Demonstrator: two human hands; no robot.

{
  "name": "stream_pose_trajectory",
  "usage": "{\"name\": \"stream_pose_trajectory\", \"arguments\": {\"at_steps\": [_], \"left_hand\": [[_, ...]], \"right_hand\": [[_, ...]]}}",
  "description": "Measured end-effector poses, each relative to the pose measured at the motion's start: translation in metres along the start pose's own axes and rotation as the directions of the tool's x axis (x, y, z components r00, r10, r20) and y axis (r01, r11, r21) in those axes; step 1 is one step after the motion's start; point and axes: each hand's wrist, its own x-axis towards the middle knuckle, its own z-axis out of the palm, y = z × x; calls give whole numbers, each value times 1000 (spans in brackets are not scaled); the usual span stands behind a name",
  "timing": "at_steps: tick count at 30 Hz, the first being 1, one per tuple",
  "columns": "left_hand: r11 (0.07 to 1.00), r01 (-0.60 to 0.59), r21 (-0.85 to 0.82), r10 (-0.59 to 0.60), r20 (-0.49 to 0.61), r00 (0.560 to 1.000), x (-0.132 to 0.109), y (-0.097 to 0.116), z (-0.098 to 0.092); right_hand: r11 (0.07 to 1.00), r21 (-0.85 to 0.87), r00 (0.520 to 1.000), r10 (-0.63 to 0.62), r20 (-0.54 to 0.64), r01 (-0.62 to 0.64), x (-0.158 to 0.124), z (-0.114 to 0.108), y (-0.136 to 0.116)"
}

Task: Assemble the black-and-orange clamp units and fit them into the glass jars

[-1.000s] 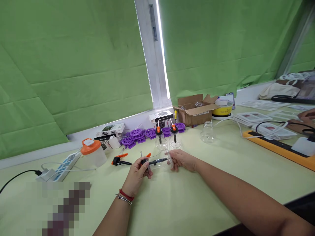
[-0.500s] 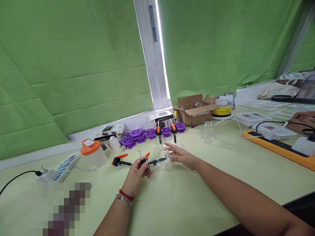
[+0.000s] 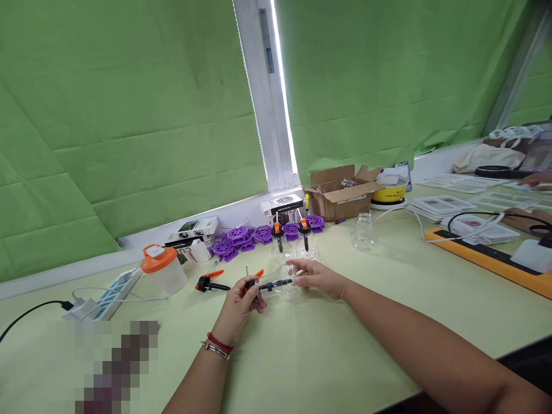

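Note:
Lying on its side between my hands is a clear conical bottle (image 3: 284, 292). A black cap (image 3: 251, 284) with an orange lever and a metal rod sits at its neck, its dark stem reaching inside. My left hand (image 3: 238, 303) is closed around the cap and neck. My right hand (image 3: 321, 279) has its fingers curled on the bottle's wide base. To the left, a similar loose black cap (image 3: 204, 283) with an orange lever lies on the table. Just beyond stand two capped clear bottles (image 3: 307, 253). Another bottle without a cap (image 3: 364, 236) stands to the right.
Purple plastic parts (image 3: 239, 236) line the back beside small printed boxes (image 3: 282, 204). An open carton (image 3: 340, 201) and yellow bowl (image 3: 390, 192) stand behind. An orange-lidded jug (image 3: 166, 270) and power strip (image 3: 116, 293) are left. Another person's hand (image 3: 535, 180) is far right.
My right hand's fingers have come down and closed on the bottle's base. My left hand stays at the cap. At far right, the other person's hand has moved back.

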Motion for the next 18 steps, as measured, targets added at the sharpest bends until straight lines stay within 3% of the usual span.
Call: {"name": "stream_pose_trajectory", "arguments": {"at_steps": [18], "left_hand": [[986,-66,151,69,-13,998,-3,7,2]], "right_hand": [[978,188,996,92,12,-93,5,12,4]]}}
